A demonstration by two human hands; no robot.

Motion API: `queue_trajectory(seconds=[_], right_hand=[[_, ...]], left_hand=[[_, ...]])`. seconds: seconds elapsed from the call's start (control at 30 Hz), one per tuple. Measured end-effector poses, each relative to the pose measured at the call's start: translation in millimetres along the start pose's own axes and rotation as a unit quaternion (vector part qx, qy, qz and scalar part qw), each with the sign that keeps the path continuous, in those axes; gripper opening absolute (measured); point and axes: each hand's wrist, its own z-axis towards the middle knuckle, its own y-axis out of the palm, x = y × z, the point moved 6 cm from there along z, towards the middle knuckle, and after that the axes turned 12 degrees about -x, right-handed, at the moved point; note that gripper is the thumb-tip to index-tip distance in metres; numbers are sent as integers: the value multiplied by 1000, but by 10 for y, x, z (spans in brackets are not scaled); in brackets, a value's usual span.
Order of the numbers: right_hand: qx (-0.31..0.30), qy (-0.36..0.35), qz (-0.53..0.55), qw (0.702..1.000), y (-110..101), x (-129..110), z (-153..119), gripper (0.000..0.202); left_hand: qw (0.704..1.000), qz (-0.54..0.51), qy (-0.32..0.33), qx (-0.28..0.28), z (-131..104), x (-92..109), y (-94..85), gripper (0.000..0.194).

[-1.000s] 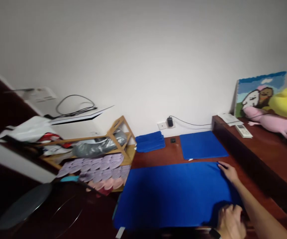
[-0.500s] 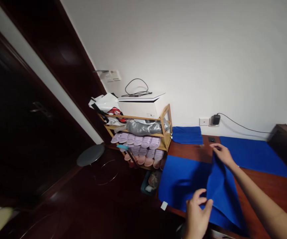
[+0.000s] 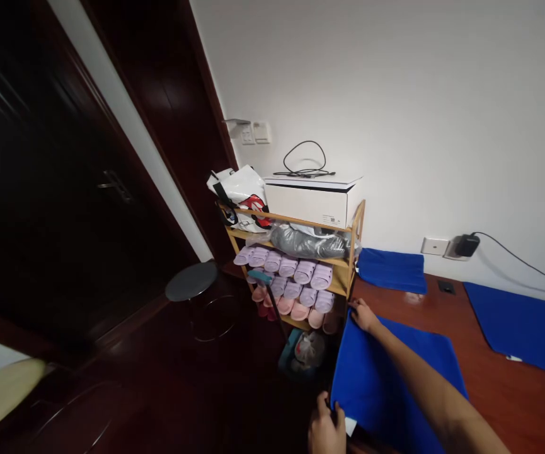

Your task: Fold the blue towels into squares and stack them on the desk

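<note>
A blue cloth [image 3: 380, 384] lies on the reddish-brown table along its left edge, its left part doubled over. At the near left corner of the cloth, my left hand [image 3: 327, 427] has its thumb and fingers closed on the edge; a white tag [image 3: 350, 425] shows beside it. My right hand [image 3: 364, 316] grips the far left corner, with the forearm reaching across the cloth. The fingertips of both hands are partly hidden by the cloth and the dim light.
Behind lie a folded blue cloth [image 3: 391, 270] and another blue cloth [image 3: 527, 321] on the table [image 3: 484, 391]. To the left stands a wooden rack [image 3: 343, 277] with slippers, a white box [image 3: 307, 202] and a bag. A round stool [image 3: 191, 282] is on the floor.
Both hands have moved left with the raised cloth flap and laid it over toward the cloth's left edge. The camera view has shifted, so the rack now appears farther right.
</note>
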Motion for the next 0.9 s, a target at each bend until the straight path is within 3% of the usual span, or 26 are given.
queue_trajectory(seconds=[0.1,0.23,0.43,0.53,0.7,0.9], right_hand=[[-6,0,-14,1000,-15,79,28,36],[-1,-3,-6,1000,-91,71,-19,25],[32,-93,35,995,-505,-124,-532,25],[43,-141,46,988,-764,-190,-941,24],[55,-175,47,982,-1060,-205,-1514,21],[84,-200,35,976,-1430,-303,-2060,24]], left_hand=[[998,-21,35,52,26,-35,84,36],[990,-29,59,128,1,-9,30,41],[977,13,123,174,-160,201,-138,40],[973,0,163,160,-235,374,-225,34],[956,-95,266,77,-237,721,-336,33],[964,-128,233,16,-155,808,-391,34]])
